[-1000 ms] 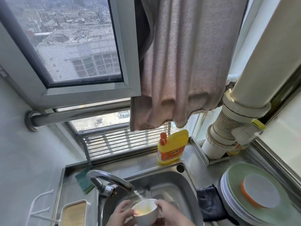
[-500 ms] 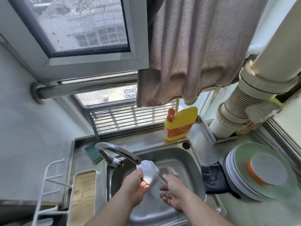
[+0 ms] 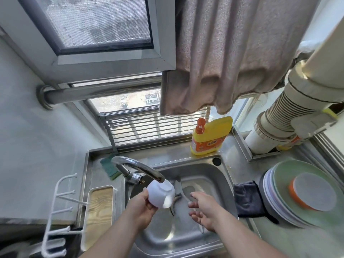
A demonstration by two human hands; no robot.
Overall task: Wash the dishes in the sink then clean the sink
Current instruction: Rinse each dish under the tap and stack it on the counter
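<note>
One white wire rack [image 3: 55, 207] with hooks at far left, one wood-lined tray [image 3: 99, 207] just right of it, one green sponge [image 3: 109, 167] on the steel ledge beyond. We count one faucet [image 3: 137, 168], its spout arching right over one steel sink [image 3: 226, 181].

One white bowl [image 3: 161, 194]: the left hand [image 3: 143, 207] grips it from below, fingers curled round its wall. It is turned upside down and tilted, foot ring toward us, directly under the spout tip, over the left part of the basin. Plain, glossy, wet sheen on its near right edge.

Versus half a second ago, the bowl sits about where it was under the spout, with more of its base facing us.

In the basin to the right of the bowl we see dark utensil handles [image 3: 176, 200]; count unclear. The right hand [image 3: 204, 211] hovers over the basin middle, fingers spread and relaxed, holding nothing, well apart from the bowl. It was closer to the bowl earlier; a second ago both hands held the bowl upright.

One yellow detergent bottle [image 3: 212, 135] with orange cap stands on the far ledge. One dark cloth [image 3: 248, 199] drapes over the sink's right rim. One stack of plates [image 3: 275, 198] at right, at least three rims visible, the top one pale green, with one orange-edged round scrubber [image 3: 314, 191] lying on it.
</note>
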